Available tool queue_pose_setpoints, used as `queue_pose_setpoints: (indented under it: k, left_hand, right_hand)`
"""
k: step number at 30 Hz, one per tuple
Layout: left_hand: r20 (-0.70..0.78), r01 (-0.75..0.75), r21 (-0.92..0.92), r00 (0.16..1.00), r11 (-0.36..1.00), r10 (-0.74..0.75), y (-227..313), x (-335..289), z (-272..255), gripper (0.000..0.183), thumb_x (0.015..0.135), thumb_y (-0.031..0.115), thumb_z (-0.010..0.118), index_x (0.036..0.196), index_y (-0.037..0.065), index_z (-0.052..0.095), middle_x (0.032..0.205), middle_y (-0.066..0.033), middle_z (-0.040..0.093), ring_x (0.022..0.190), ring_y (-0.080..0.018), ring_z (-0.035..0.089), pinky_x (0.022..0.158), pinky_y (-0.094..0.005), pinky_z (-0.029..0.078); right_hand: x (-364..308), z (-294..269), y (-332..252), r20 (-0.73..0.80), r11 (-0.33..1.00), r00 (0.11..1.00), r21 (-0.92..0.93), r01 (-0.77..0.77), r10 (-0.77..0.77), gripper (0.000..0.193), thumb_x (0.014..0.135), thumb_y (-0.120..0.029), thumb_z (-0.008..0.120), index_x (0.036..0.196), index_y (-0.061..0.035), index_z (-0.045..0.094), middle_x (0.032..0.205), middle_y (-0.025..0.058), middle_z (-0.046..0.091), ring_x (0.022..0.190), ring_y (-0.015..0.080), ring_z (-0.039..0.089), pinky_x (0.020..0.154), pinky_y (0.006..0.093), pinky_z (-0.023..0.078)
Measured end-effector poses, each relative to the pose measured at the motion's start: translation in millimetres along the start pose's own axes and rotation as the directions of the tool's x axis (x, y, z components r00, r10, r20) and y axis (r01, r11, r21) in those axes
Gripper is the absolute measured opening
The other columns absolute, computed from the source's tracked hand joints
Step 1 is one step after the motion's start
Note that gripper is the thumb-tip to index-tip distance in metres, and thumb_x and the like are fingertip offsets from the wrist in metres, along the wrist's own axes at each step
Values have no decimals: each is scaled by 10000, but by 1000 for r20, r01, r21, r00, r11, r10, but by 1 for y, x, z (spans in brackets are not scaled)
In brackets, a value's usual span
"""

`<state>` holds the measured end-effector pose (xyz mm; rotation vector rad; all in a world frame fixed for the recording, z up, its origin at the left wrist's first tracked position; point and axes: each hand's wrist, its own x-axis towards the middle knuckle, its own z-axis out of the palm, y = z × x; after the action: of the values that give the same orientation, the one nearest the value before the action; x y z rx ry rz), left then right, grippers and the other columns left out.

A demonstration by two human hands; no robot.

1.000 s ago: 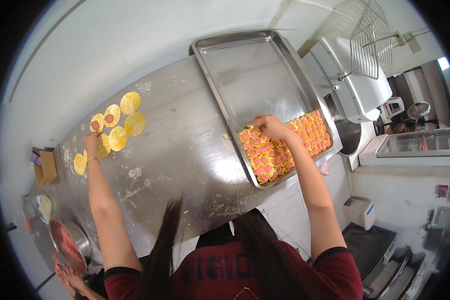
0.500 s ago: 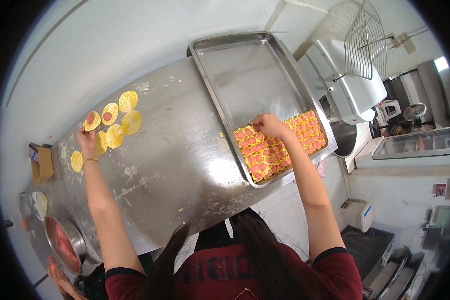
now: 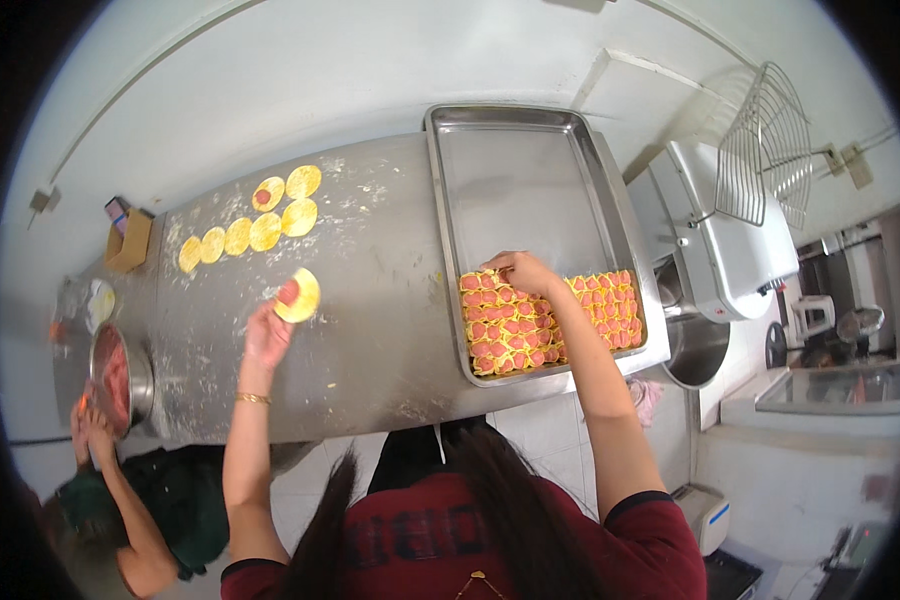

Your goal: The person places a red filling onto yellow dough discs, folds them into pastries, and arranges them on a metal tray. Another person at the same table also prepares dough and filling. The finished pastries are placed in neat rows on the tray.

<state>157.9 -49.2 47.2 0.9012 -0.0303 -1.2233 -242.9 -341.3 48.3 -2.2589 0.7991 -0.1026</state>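
My left hand [image 3: 267, 338] is raised over the steel table, pinching the edge of a round yellow dumpling wrapper [image 3: 307, 297] with a lump of pink meat filling on it. At the tray, my right hand [image 3: 528, 273] has its fingers bent together at the back row of open-topped dumplings [image 3: 505, 335]. They seem to pinch a dumpling there, though the hand partly hides it. Tight rows of these pink-topped, yellow-skinned dumplings fill the near part of the metal tray [image 3: 520, 190]. Several flat wrappers [image 3: 265, 232] lie at the table's back left; one wrapper [image 3: 274, 186] among them bears meat.
Left of the table, another person's hands [image 3: 92, 432] are at a steel bowl [image 3: 142, 385] of pink meat. A cardboard box [image 3: 128, 243] stands at the back left corner. To the tray's right are a white machine [image 3: 720, 235] with a wire guard and a steel bowl [image 3: 698, 352].
My left hand has lifted a meat-topped wrapper off the table and brought it right and nearer. My right hand has shifted slightly left along the back row. The whole view has turned.
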Motion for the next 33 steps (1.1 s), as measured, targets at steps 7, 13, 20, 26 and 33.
queue_pose_setpoints:
  k: [7, 13, 20, 26, 33]
  left_hand:
    - [-74, -17, -164, 997, 986, 5, -111, -103, 37, 283, 929, 121, 442, 1140, -60, 492, 1132, -146, 602, 1030, -221, 610, 902, -322, 521]
    - [-178, -139, -169, 978, 976, 109, -163, -153, 57, 294, 934, 130, 456, 1157, -61, 480, 1140, -146, 593, 1037, -223, 604, 911, -319, 513]
    - [-208, -143, -123, 971, 982, 115, -191, -170, 78, 333, 937, 149, 467, 1192, -65, 461, 1177, -164, 573, 1058, -229, 595, 917, -321, 503]
    - [-199, -83, -78, 978, 994, 66, -198, -167, 82, 338, 941, 148, 465, 1215, -50, 445, 1165, -141, 576, 1034, -206, 605, 901, -313, 514]
    - [-124, -90, -83, 989, 992, 80, -196, -160, 84, 319, 939, 156, 480, 1188, -42, 471, 1162, -114, 580, 1022, -178, 608, 898, -297, 511]
  right_hand:
    - [7, -1, 5, 154, 998, 986, -7, 68, -66, 419, 741, 69, 492, 1069, -106, 684, 1070, 112, 655, 946, 290, 619, 813, 348, 501]
    - [-5, -10, 8, 95, 989, 985, -49, -141, 145, 383, 749, 31, 512, 1083, -67, 673, 979, 167, 674, 816, 288, 665, 709, 373, 530]
    - [-2, 1, 14, 47, 983, 991, 125, -134, 129, 395, 749, 53, 446, 1046, -46, 685, 917, 132, 684, 570, 228, 662, 541, 350, 541]
    - [-2, 2, 15, -28, 991, 993, -69, 111, -114, 259, 772, -18, 537, 962, -51, 711, 901, 170, 671, 726, 323, 658, 613, 370, 534]
    - [2, 2, 20, -16, 985, 991, -118, 127, -130, 404, 724, 69, 463, 1041, -46, 687, 961, 127, 670, 709, 250, 655, 655, 328, 530]
